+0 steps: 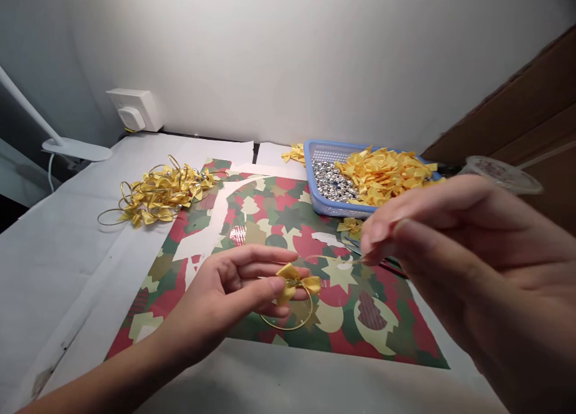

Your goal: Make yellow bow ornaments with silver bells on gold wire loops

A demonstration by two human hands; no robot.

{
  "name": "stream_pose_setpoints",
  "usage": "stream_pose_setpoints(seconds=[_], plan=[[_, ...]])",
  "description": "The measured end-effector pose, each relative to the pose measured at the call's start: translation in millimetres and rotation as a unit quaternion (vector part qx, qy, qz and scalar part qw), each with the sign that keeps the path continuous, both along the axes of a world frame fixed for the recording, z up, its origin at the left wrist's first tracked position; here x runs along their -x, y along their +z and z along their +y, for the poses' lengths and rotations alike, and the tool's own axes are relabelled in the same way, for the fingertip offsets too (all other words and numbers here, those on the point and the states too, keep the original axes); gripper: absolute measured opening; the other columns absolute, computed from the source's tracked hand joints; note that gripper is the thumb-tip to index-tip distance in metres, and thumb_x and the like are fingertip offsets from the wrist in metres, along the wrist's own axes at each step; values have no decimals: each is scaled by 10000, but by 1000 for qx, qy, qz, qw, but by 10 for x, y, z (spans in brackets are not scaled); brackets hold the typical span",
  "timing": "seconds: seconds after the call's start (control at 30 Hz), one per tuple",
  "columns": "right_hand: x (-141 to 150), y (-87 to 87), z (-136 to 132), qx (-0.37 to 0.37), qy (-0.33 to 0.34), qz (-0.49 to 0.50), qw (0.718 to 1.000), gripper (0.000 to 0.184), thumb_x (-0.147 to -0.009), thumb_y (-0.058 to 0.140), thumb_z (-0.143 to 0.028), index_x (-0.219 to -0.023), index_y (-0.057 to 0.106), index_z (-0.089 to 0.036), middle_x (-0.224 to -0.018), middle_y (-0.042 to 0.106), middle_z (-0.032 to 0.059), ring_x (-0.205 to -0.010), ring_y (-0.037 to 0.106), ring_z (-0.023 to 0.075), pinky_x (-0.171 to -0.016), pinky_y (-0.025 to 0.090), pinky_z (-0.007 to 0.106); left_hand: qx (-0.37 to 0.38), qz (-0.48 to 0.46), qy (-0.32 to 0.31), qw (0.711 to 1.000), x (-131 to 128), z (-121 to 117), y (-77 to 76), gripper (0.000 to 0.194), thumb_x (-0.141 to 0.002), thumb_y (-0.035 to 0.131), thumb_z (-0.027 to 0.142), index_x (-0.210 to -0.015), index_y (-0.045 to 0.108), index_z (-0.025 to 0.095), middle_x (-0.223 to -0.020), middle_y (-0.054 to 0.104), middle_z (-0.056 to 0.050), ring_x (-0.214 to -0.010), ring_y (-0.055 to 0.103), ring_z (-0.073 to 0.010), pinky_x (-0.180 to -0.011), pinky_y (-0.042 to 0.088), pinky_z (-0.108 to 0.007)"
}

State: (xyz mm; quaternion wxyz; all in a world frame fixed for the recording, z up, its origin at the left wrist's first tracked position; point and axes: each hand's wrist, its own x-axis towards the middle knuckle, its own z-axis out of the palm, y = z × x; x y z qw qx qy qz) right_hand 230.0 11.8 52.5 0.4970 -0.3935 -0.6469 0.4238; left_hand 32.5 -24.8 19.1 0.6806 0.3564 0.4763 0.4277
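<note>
A small yellow ribbon bow (292, 282) sits at the fingertips of the left hand (220, 297), with a thin gold wire loop (288, 329) curving below it. That hand's curled fingers and thumb pinch the bow between them. Just to its right, the right hand (472, 264) pinches a strand of the wire between its fingertips (366, 246), above the patterned red and green wrapping paper (342, 336) beneath both hands. Ahead of the right hand, a blue plastic basket (324, 205) holds silver beads (333, 183) and a heap of loose yellow bows (382, 174). Ahead and left of the left hand lies a tangle of wired bows (162, 192).
</note>
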Motion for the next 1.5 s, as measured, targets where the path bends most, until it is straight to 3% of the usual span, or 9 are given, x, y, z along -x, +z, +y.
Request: stream_pose_setpoints(seconds=[0.23,0.37,0.6,0.77,0.87,0.97,1.07,1.2,1.5], plan=[[-3,40,39,-22,300,-144,943,75,-873,623,-176,-836,647,-237,-739,694,-15,-642,649,115,-565,527,192,-63,90,40,993,13,5,-54,244,-748,752,305,-966,701,207,-901,783,-61,-899,726,-250,-677,601,-252],[67,-27,-35,-78,358,-195,910,132,-866,588,-86,-843,616,-213,-748,693,-3,-658,642,120,-585,512,202,-117,185,64,974,14,3,-69,274,-789,709,342,-1030,676,216,-972,770,-66,-972,704,-263,-749,595,-291],[376,-635,-103,-324,260,-275,867,297,-867,377,-21,-752,611,-163,-689,675,84,-591,580,188,-512,467,299,-134,200,96,966,64,117,-159,275,-792,696,350,-1010,652,187,-1011,754,-68,-998,692,-241,-805,584,-292],[448,-871,-55,-345,254,-226,875,196,-881,430,-84,-835,592,-185,-764,692,99,-644,594,202,-568,497,325,-141,167,112,969,112,163,-249,259,-769,727,336,-948,633,175,-978,748,-72,-974,691,-232,-810,576,-295],[429,-837,-43,-259,207,-148,932,70,-867,541,-204,-799,556,-197,-747,660,79,-662,600,200,-604,509,337,-144,171,128,966,126,159,-251,239,-762,735,328,-913,623,180,-955,741,-63,-952,691,-227,-766,581,-287],[411,-777,-19,-59,109,-75,989,173,-866,576,-307,-738,494,-223,-663,570,3,-574,570,155,-534,479,294,-159,179,135,961,123,145,-233,198,-771,727,304,-893,622,190,-933,738,-47,-947,692,-216,-788,573,-279],[426,-774,20,109,96,-3,989,226,-826,630,-396,-774,498,-220,-705,581,-10,-604,615,147,-531,491,271,-184,197,134,954,111,129,-231,135,-791,702,274,-873,625,198,-917,737,-34,-933,696,-206,-806,566,-273],[456,-835,58,171,112,75,976,217,-791,670,-332,-789,484,-220,-739,601,-24,-662,644,138,-607,535,265,-211,220,127,944,105,120,-263,59,-808,675,219,-852,639,205,-874,734,-15,-877,702,-180,-783,573,-253],[339,-855,119,-120,31,-67,990,113,-849,574,-117,-860,631,-214,-794,671,17,-713,647,151,-655,552,279,-268,225,142,926,128,138,-338,70,-790,669,154,-814,662,219,-836,735,23,-817,714,-131,-764,587,-199]])
